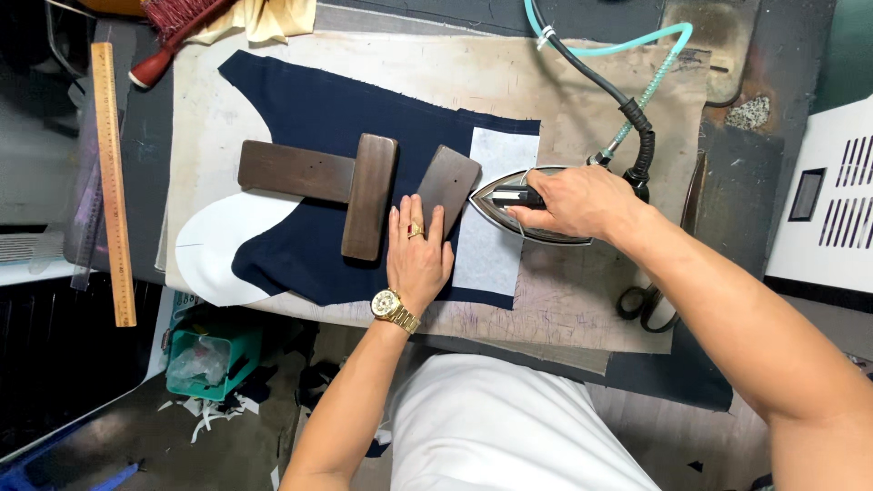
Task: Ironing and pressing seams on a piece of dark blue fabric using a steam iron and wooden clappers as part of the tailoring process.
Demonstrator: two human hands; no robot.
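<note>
A: What's hard to see here?

B: The sole of the iron point(527, 207) is hidden against the cloth, and its handle is mostly covered by the right hand point(573, 202), fingers wrapped shut around the handle. The scissors point(644, 305) are half behind that forearm.

A: And the cloth itself?

B: Navy fabric point(309, 114), cut in a curved shape, lies flat on the stained pressing pad point(591, 100). A white interfacing piece point(496, 182) sits on its right end, with the iron's tip on it.

A: The other hand?

B: The left hand point(418, 255) lies flat, fingers together, palm on the navy fabric, fingertips touching a small wooden block point(448, 186).

A: Anything else close by?

B: A T-shaped wooden block point(336, 182) rests on the fabric, just left of that hand. A wooden ruler point(114, 182) lies well to the left, and the iron's black cord and teal hose point(637, 55) run off the top edge
</note>
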